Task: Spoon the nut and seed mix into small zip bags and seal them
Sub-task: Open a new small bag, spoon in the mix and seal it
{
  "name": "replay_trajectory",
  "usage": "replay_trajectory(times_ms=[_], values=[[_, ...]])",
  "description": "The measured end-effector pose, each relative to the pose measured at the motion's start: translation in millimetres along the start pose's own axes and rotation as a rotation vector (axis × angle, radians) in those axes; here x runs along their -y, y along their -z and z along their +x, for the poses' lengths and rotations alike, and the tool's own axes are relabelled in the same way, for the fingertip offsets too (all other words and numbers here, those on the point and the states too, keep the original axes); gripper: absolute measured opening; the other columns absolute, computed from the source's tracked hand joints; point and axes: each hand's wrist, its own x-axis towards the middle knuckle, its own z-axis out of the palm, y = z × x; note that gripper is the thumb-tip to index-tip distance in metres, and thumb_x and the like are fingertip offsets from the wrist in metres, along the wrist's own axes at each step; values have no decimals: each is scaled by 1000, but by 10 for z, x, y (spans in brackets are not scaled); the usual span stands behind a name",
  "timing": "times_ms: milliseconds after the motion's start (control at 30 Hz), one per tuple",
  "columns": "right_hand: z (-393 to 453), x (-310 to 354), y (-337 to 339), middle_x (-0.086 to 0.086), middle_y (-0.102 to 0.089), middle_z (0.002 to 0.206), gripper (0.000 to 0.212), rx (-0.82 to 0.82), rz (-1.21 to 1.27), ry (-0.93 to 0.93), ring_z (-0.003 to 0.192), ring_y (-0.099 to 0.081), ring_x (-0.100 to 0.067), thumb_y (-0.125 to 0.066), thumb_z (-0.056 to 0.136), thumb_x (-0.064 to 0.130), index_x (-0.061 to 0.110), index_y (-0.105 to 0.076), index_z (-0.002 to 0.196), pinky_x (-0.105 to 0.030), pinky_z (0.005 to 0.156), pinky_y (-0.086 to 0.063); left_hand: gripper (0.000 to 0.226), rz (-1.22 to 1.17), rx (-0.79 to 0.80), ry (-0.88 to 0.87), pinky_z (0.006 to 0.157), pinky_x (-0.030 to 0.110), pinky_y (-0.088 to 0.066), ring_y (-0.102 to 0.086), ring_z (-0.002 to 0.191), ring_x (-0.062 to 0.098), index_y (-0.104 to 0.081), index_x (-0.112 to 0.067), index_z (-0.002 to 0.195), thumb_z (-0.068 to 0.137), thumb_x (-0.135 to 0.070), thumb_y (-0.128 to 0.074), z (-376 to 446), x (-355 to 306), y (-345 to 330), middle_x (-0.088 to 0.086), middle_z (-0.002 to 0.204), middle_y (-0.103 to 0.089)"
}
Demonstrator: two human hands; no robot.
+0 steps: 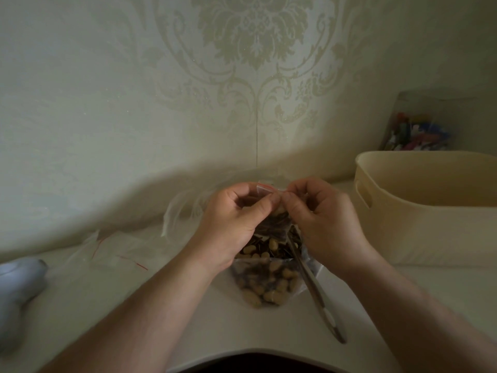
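Writing: none legible
Small zip bag: clear, red-striped top, nuts and seeds inside
Left hand: pinching bag top
Right hand: pinching bag top
Spoon: metal, in open mix bag

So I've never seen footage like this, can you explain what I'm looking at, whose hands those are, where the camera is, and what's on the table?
There is no machine here. It is one picture from a camera worn on a person's head, looking forward and down, so the two bare arms reaching in are that person's own.

The left hand and right hand meet at the top of a small zip bag with nuts and seeds inside, pinching its red-lined strip.

Below it on the pale table lies a bigger clear bag of mix, with a metal spoon whose handle points toward the camera. Empty bags lie to the left, a blurred grey-blue object at the far left, and a cream tub on the right with a jar behind it.
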Motion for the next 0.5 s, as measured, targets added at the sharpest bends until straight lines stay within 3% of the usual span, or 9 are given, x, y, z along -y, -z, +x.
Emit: replay_trajectory(times_ms=[167,233,333,500], values=[[-9,1,-2,-8,-69,73,9,9,48,-18,62,-58,-18,-70,98,23,24,-72,90,-42,57,-53,8,-15,-14,2,83,32,-58,-68,84,19,-82,-24,85,90,-18,-80,11,15,36,5,86,-75],[-20,8,-1,-12,-69,76,6,31,100,-37,61,-59,-20,-70,99,23,22,-73,93,-37,55,-51,1,-28,-17,3,84,35,-58,-67,86,23,-82,-24,86,86,-23,-83,15,15,39,8,88,-74],[-20,17,-2,-9,-73,78,3,39,143,-51,64,-67,-21,-72,97,23,20,-73,97,-28,58,-54,9,-34,-30,14,81,30,-58,-67,85,22,-80,-21,84,79,-27,-79,17,29,33,7,86,-76],[-8,20,-13,-11,-73,79,3,1,137,-47,77,-68,-38,-74,95,23,21,-74,93,-46,65,-59,19,-21,8,37,81,31,-58,-68,85,23,-83,-18,90,78,-32,-79,19,17,49,13,90,-76]])
